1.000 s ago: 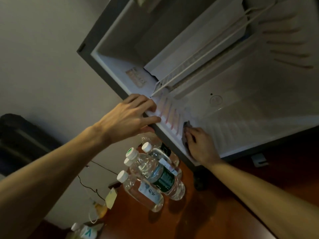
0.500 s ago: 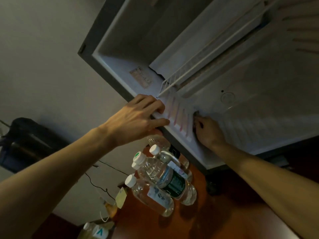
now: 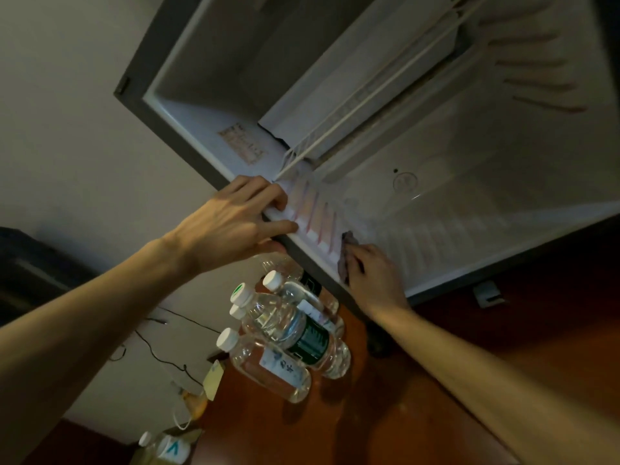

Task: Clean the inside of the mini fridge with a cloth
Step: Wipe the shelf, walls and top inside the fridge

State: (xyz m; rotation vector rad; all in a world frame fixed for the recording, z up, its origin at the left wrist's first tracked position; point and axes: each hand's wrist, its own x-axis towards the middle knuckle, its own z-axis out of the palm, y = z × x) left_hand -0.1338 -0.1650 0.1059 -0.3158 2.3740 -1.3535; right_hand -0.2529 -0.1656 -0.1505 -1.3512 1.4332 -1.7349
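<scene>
The cloth [image 3: 347, 255], small and dark, is lying against the white inner wall of the mini fridge [image 3: 469, 213], at the front edge beside the ribbed shelf guides [image 3: 315, 219]. The right hand [image 3: 374, 280] is pressing it there with fingers curled over it; most of the cloth is hidden under the hand, so its full shape is unclear. The right forearm is reaching in from the lower right, nearly straight. The left hand [image 3: 231, 223] is gripping the fridge's front edge, fingers curled together over the rim and thumb underneath. The wire shelf [image 3: 369, 95] is running diagonally inside; the fridge's upper part is cut off. Water bottles [image 3: 288, 333] are standing on the brown floor [image 3: 385, 414] just outside; their labels are unreadable.
</scene>
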